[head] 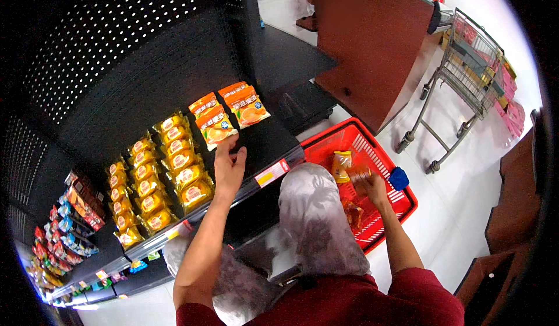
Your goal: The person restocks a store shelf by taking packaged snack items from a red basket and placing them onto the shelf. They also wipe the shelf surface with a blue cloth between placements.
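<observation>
My left hand reaches over the black shelf, its fingertips at the lower edge of an orange-and-white snack packet with fruit printed on it. Thumb and forefinger are apart, and the other fingers are partly hidden. That packet fronts a short row, and a second row of like packets lies right beside it. Over the red plastic shopping basket, my right hand is blurred and has an orange packet at its fingers. Inside the basket lie a yellow packet and an orange-brown packet.
Yellow wrapped cakes stand in rows left of my left hand. Price tags line the shelf edge. My knee is between shelf and basket. A brown counter and a metal shopping cart stand beyond. A blue cloth-like item hangs on the basket rim.
</observation>
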Demonstrator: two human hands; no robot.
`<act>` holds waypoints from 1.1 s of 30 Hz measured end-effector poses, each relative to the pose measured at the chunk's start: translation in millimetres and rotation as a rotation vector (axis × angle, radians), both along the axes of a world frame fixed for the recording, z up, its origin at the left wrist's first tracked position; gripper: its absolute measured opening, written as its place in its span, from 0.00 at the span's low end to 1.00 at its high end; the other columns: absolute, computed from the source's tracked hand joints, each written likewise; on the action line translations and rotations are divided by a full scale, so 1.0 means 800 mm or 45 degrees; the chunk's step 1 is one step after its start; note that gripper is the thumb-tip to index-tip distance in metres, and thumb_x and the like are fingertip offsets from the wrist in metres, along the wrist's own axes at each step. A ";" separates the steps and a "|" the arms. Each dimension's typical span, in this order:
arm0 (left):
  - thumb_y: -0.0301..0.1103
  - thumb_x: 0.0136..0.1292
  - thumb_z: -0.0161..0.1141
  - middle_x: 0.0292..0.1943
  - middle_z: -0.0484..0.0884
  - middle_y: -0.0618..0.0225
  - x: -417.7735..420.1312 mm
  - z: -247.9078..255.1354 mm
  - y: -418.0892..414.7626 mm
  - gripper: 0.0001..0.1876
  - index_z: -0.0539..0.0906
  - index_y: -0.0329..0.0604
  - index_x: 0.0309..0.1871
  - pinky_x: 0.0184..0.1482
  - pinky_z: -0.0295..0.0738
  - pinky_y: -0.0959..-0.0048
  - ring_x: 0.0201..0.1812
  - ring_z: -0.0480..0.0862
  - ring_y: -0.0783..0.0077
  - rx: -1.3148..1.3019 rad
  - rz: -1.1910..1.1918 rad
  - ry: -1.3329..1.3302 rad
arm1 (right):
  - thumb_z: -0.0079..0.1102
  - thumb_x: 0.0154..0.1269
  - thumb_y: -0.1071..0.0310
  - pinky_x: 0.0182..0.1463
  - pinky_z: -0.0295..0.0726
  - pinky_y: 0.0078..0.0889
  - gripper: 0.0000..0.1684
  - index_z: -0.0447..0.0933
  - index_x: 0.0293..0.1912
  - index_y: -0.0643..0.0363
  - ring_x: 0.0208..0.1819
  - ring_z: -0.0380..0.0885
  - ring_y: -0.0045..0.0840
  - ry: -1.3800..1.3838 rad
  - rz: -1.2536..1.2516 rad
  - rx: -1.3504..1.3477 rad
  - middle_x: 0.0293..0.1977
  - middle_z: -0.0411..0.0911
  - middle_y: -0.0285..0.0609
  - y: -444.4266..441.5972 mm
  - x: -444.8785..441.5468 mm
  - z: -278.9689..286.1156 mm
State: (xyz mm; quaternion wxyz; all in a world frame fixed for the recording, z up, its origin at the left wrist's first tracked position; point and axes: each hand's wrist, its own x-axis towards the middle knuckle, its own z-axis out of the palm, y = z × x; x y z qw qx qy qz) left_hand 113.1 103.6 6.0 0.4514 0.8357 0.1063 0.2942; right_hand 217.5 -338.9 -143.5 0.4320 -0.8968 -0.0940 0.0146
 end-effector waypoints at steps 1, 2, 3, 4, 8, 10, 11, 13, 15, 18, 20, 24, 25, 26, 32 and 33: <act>0.28 0.66 0.64 0.57 0.80 0.50 -0.001 0.005 0.001 0.20 0.77 0.34 0.60 0.55 0.79 0.64 0.59 0.79 0.57 0.138 0.066 -0.030 | 0.65 0.68 0.63 0.29 0.80 0.36 0.11 0.83 0.39 0.63 0.26 0.84 0.29 -0.058 0.013 -0.108 0.22 0.82 0.43 -0.017 -0.011 -0.018; 0.30 0.64 0.65 0.62 0.75 0.43 0.001 0.006 0.007 0.23 0.76 0.32 0.61 0.67 0.69 0.56 0.66 0.72 0.47 0.274 0.084 0.013 | 0.64 0.68 0.62 0.30 0.80 0.40 0.12 0.83 0.38 0.63 0.27 0.85 0.36 -0.064 -0.003 -0.321 0.23 0.83 0.47 -0.038 -0.020 -0.038; 0.31 0.64 0.66 0.66 0.72 0.43 0.001 0.007 0.008 0.25 0.75 0.34 0.63 0.71 0.63 0.54 0.68 0.70 0.43 0.410 0.131 0.017 | 0.63 0.68 0.60 0.31 0.81 0.44 0.14 0.83 0.38 0.62 0.28 0.85 0.43 -0.074 -0.017 -0.530 0.23 0.83 0.51 -0.052 -0.027 -0.055; 0.32 0.64 0.66 0.67 0.71 0.44 0.002 0.007 0.011 0.26 0.75 0.35 0.65 0.71 0.63 0.54 0.69 0.68 0.43 0.470 0.161 0.063 | 0.63 0.68 0.59 0.32 0.81 0.45 0.14 0.83 0.38 0.62 0.29 0.85 0.45 -0.024 0.021 -0.621 0.25 0.84 0.52 -0.059 -0.036 -0.063; 0.37 0.63 0.67 0.71 0.67 0.44 0.009 0.015 0.018 0.31 0.72 0.39 0.68 0.70 0.63 0.52 0.71 0.64 0.44 0.594 0.214 0.268 | 0.63 0.68 0.58 0.37 0.82 0.46 0.15 0.83 0.40 0.61 0.36 0.86 0.48 -0.110 0.092 -0.526 0.32 0.85 0.54 -0.060 -0.034 -0.068; 0.39 0.63 0.67 0.71 0.66 0.45 0.006 0.020 0.023 0.33 0.71 0.40 0.70 0.71 0.63 0.52 0.72 0.64 0.44 0.651 0.250 0.383 | 0.63 0.68 0.63 0.44 0.83 0.39 0.12 0.83 0.42 0.63 0.42 0.86 0.41 0.016 0.086 -0.550 0.37 0.85 0.54 -0.015 -0.011 -0.023; 0.40 0.62 0.67 0.72 0.66 0.45 0.006 0.023 0.026 0.34 0.70 0.40 0.70 0.71 0.63 0.52 0.72 0.64 0.44 0.675 0.265 0.435 | 0.63 0.68 0.65 0.44 0.83 0.40 0.12 0.83 0.45 0.63 0.40 0.86 0.40 -0.104 0.099 -0.289 0.36 0.85 0.54 0.020 -0.004 0.016; 0.43 0.63 0.67 0.74 0.63 0.47 0.019 0.020 0.027 0.34 0.70 0.41 0.70 0.70 0.63 0.50 0.72 0.63 0.42 0.686 0.269 0.506 | 0.63 0.70 0.67 0.47 0.81 0.34 0.13 0.82 0.49 0.64 0.42 0.85 0.29 -0.114 0.128 0.214 0.38 0.86 0.48 0.062 0.029 0.060; 0.44 0.62 0.67 0.74 0.62 0.50 0.017 0.012 0.037 0.33 0.71 0.45 0.69 0.68 0.66 0.49 0.71 0.65 0.41 0.717 0.348 0.553 | 0.59 0.73 0.67 0.52 0.79 0.28 0.13 0.80 0.51 0.64 0.45 0.82 0.22 -0.245 0.352 0.297 0.44 0.84 0.44 0.153 0.026 0.162; 0.47 0.63 0.66 0.76 0.59 0.50 0.027 0.008 0.035 0.34 0.69 0.45 0.70 0.69 0.64 0.47 0.73 0.60 0.38 0.764 0.395 0.605 | 0.57 0.76 0.63 0.40 0.81 0.22 0.13 0.78 0.56 0.52 0.40 0.80 0.16 0.080 0.545 0.618 0.39 0.81 0.33 0.255 0.022 0.243; 0.49 0.64 0.65 0.76 0.58 0.50 0.034 0.012 0.027 0.34 0.69 0.46 0.70 0.70 0.63 0.47 0.74 0.59 0.35 0.754 0.415 0.616 | 0.57 0.76 0.63 0.36 0.81 0.21 0.14 0.78 0.57 0.53 0.37 0.80 0.15 0.078 0.735 0.552 0.41 0.82 0.34 0.314 0.035 0.255; 0.51 0.65 0.64 0.77 0.56 0.46 0.037 0.009 0.035 0.35 0.68 0.49 0.71 0.72 0.61 0.45 0.73 0.60 0.30 0.714 0.422 0.677 | 0.57 0.75 0.61 0.36 0.83 0.28 0.19 0.75 0.60 0.57 0.38 0.83 0.25 0.141 0.903 0.452 0.46 0.82 0.42 0.428 0.037 0.254; 0.51 0.65 0.64 0.77 0.55 0.45 0.041 0.009 0.034 0.35 0.68 0.49 0.71 0.72 0.60 0.45 0.72 0.60 0.29 0.716 0.412 0.674 | 0.57 0.74 0.61 0.39 0.84 0.33 0.21 0.74 0.61 0.59 0.40 0.85 0.30 0.171 0.901 0.381 0.46 0.83 0.46 0.445 0.041 0.253; 0.51 0.65 0.63 0.76 0.57 0.43 0.045 0.009 0.032 0.34 0.70 0.48 0.71 0.73 0.60 0.46 0.72 0.61 0.29 0.705 0.411 0.699 | 0.57 0.73 0.61 0.42 0.84 0.36 0.22 0.74 0.61 0.60 0.42 0.85 0.35 0.057 0.889 0.297 0.48 0.83 0.49 0.459 0.048 0.246; 0.47 0.65 0.63 0.72 0.61 0.35 0.036 0.004 0.041 0.32 0.71 0.40 0.68 0.72 0.62 0.49 0.70 0.65 0.29 0.592 0.401 0.586 | 0.56 0.75 0.62 0.35 0.84 0.32 0.25 0.69 0.66 0.62 0.41 0.84 0.30 -0.063 0.806 0.012 0.46 0.82 0.49 0.520 0.061 0.225; 0.47 0.65 0.63 0.72 0.61 0.34 0.039 0.004 0.038 0.32 0.71 0.39 0.68 0.72 0.62 0.48 0.70 0.65 0.29 0.578 0.390 0.576 | 0.56 0.74 0.62 0.39 0.83 0.34 0.26 0.69 0.66 0.63 0.42 0.84 0.32 -0.133 0.782 -0.017 0.46 0.82 0.49 0.522 0.068 0.218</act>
